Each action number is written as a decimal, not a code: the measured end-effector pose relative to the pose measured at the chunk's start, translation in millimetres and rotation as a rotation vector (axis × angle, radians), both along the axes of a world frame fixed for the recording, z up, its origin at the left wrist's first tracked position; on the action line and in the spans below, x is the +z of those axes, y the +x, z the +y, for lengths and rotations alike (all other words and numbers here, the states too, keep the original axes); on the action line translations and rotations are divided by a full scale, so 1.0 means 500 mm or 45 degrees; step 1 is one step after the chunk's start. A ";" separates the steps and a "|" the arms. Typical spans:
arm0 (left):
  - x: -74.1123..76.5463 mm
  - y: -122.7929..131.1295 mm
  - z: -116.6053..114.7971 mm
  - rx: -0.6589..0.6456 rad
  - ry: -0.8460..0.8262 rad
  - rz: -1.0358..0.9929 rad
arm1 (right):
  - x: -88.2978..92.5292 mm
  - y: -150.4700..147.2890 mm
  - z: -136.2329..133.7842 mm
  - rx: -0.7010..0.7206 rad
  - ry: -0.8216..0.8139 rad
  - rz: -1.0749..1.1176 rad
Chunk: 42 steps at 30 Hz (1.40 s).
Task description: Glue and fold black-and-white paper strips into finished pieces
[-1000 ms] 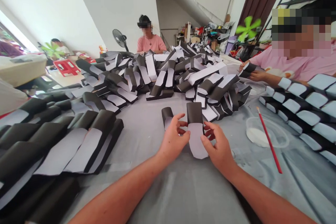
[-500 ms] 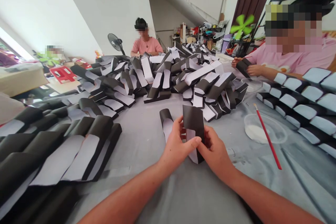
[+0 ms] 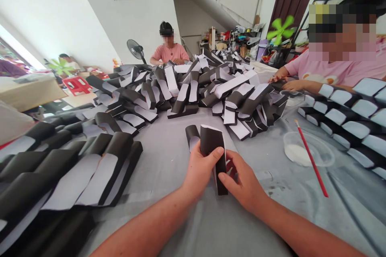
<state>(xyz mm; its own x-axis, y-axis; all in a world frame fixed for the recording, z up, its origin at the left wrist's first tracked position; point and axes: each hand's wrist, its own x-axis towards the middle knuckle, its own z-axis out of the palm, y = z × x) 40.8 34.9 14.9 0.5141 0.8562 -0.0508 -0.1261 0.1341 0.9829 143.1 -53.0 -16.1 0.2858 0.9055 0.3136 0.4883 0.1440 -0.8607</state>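
Pinching a curled black-and-white strip (image 3: 212, 144) upright between both hands over grey cloth (image 3: 193, 225): left hand (image 3: 199, 170), thumb pressed on its black face; right hand (image 3: 241, 180), fingertips (image 3: 224, 177) gripping its lower edge. Second strip (image 3: 192, 136) just beside; heap (image 3: 229, 92) beyond; red brush (image 3: 312, 164) and dish (image 3: 304, 148) to the right.

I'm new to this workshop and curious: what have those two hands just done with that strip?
The left hand and right hand have folded the black-and-white strip over on itself. Its white tail, which hung toward the person, is now mostly tucked behind the black face, and the strip leans left between both hands. The curled piece beside it and the red brush stayed put.
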 end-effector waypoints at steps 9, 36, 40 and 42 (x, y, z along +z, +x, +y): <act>0.004 -0.001 -0.001 0.005 0.047 0.006 | 0.003 0.001 0.006 0.133 -0.137 0.236; -0.010 -0.005 0.046 0.105 0.149 0.097 | -0.010 0.021 0.019 -0.280 -0.120 0.469; -0.003 -0.018 0.073 0.385 0.596 0.344 | -0.015 0.048 0.029 -0.420 -0.147 0.334; -0.002 -0.028 0.092 0.508 0.786 0.451 | -0.019 0.063 0.033 -0.458 -0.199 0.296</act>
